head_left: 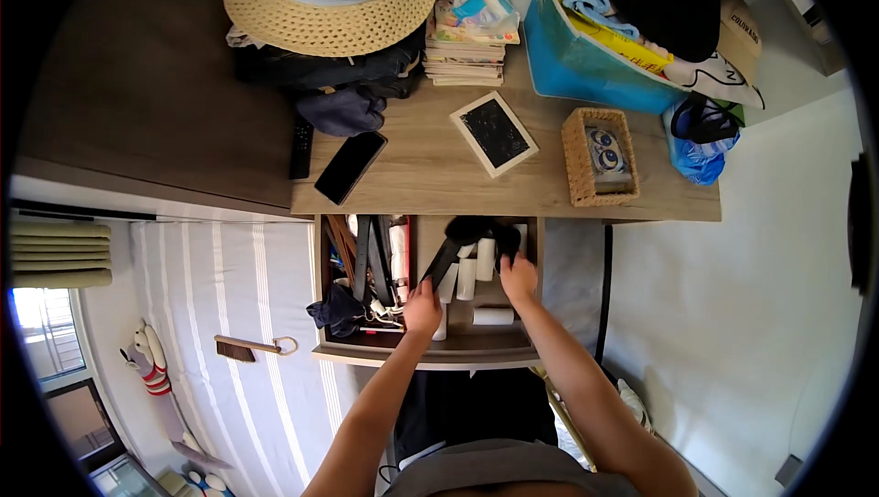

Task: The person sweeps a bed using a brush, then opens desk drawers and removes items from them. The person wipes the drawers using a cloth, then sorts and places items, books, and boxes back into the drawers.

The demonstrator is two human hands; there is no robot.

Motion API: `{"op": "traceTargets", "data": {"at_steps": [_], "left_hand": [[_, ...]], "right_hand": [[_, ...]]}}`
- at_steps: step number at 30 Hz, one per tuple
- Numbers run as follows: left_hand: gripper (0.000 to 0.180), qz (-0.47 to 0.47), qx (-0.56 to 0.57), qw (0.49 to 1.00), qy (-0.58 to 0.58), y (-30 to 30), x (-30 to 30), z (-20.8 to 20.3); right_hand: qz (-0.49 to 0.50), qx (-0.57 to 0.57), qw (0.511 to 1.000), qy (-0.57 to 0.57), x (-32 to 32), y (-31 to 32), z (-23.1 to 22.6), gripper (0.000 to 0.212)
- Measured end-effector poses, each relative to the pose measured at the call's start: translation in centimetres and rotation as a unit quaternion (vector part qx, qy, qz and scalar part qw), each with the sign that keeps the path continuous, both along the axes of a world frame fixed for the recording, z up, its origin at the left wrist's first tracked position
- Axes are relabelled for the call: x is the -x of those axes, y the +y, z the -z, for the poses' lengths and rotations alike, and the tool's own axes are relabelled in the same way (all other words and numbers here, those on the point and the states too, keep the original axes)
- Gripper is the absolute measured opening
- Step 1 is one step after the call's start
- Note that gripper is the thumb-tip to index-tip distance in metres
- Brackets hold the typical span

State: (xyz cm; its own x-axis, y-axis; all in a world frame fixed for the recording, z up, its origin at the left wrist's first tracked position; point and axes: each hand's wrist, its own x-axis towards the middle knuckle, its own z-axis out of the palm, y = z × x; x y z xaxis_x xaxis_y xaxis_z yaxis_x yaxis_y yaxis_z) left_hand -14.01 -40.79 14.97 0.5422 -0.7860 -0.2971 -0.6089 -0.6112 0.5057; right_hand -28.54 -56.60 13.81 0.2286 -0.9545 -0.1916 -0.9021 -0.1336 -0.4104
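Both hands hold a long black strap point(442, 261), looking like a belt, over the right part of an open drawer point(458, 350). My left hand point(423, 310) is closed on its lower left end. My right hand point(519, 280) grips its other end near the drawer's right wall. Between them the strap bunches into a dark mass whose details I cannot make out. Beneath it lie several white cylinders point(467, 279), some partly covered. In the left compartment are black and brown strips point(361, 259), a white tube point(398, 250), a dark cloth pouch point(339, 309) and white cables point(380, 312).
On the wooden desk point(421, 176) above are a phone point(352, 167), a white-framed black board point(495, 134), a woven basket point(575, 163), folded clothes under a straw hat point(330, 16), stacked booklets point(465, 62) and a blue bin point(586, 66). A brush point(243, 349) lies on the striped bed at left.
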Motion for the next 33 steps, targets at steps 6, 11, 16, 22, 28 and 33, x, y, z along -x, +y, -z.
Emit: {"op": "traceTargets", "data": {"at_steps": [6,11,16,22,28,33], "left_hand": [[0.037,-0.149,0.126,0.980,-0.040,3.0,-1.2,-3.8],[0.038,-0.273,0.319,0.899,0.128,3.0,-1.2,-5.1],[0.036,-0.379,0.351,0.794,0.321,-3.8,-0.3,-6.9],[0.044,-0.347,0.364,0.670,0.546,-16.4,-3.9,-6.4],[0.035,-0.355,0.364,0.749,0.425,-17.4,-6.8,-3.9],[0.014,-0.090,0.239,0.962,0.092,-12.0,-0.3,2.8]], "right_hand": [[0.042,0.015,0.985,-0.165,3.1,2.4,-4.4,0.029],[0.076,0.008,0.909,-0.409,3.7,2.8,-7.3,0.022],[0.235,-0.206,0.782,-0.539,3.6,-1.2,-11.4,0.026],[0.190,-0.272,0.656,-0.678,0.3,-10.9,-14.1,0.027],[0.106,-0.221,0.784,-0.570,1.0,-9.7,-10.3,0.023],[0.065,-0.265,0.880,-0.389,5.9,-5.7,4.2,0.026]]}}
